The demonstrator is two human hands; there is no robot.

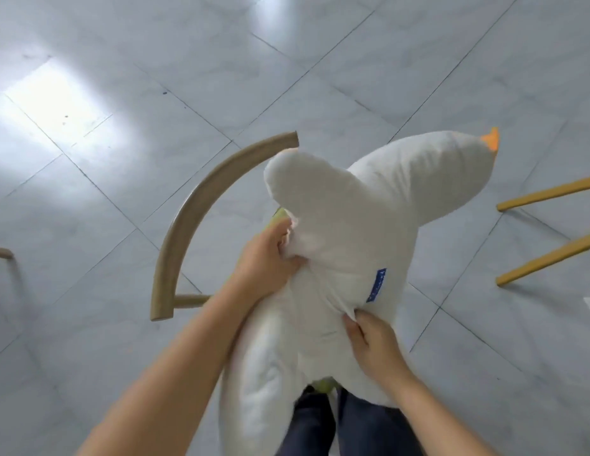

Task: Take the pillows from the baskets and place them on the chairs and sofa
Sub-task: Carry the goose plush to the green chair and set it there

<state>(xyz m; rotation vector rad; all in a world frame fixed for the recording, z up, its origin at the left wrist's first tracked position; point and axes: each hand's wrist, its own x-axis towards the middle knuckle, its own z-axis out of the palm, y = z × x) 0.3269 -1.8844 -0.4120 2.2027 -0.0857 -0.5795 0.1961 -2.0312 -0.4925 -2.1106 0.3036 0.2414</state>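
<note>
A large white goose-shaped plush pillow (346, 245) with an orange beak and a small blue label fills the middle of the head view. My left hand (267, 258) grips a fold of its fabric on the left side. My right hand (372, 343) pinches the fabric lower right, just below the label. The pillow is over a wooden chair (188, 218) with a curved backrest, and hides the chair's seat; only a sliver of yellow-green seat shows beside my left hand.
Grey marble floor tiles lie all around. Yellow wooden legs (547, 225) of another piece of furniture stick in at the right edge. A wooden end (0, 252) shows at the left edge. My legs in dark trousers (339, 426) stand below the pillow.
</note>
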